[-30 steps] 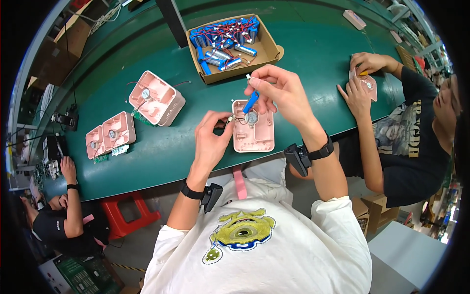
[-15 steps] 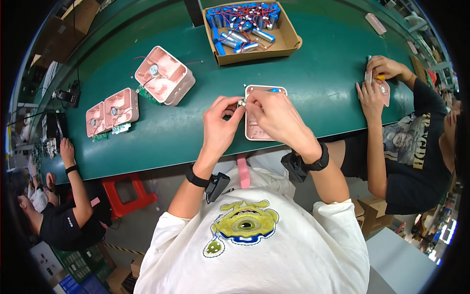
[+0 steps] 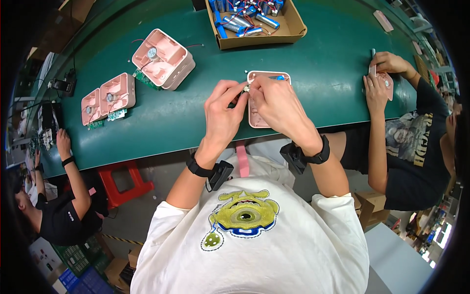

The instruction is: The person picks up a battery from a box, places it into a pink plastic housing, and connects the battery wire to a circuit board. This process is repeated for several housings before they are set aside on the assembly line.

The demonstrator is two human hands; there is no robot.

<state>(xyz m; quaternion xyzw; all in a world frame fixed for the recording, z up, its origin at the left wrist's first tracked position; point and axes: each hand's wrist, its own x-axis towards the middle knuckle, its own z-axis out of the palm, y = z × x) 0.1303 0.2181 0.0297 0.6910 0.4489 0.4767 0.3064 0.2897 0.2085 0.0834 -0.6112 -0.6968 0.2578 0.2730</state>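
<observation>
My left hand (image 3: 221,111) and my right hand (image 3: 283,109) meet over the left rim of a shallow pink plastic case (image 3: 257,121). Their fingertips pinch a small whitish connector-like part (image 3: 246,88) from either side; its exact kind is too small to make out. Inside the case, near its far right corner, a blue battery cell (image 3: 280,78) shows in part. My right hand covers most of the case's middle.
Beyond my hands stands a cardboard box (image 3: 293,34) of blue batteries with red wires. Several pink housings (image 3: 178,68) with speakers and green circuit boards (image 3: 117,115) lie to the left. One co-worker's hands (image 3: 376,93) work on a pink part at right; another person's hand (image 3: 63,143) rests at left.
The table and everything on it sit higher in the picture, as the view has tilted. Both my hands stay together at the small part, with only slight finger movement.
</observation>
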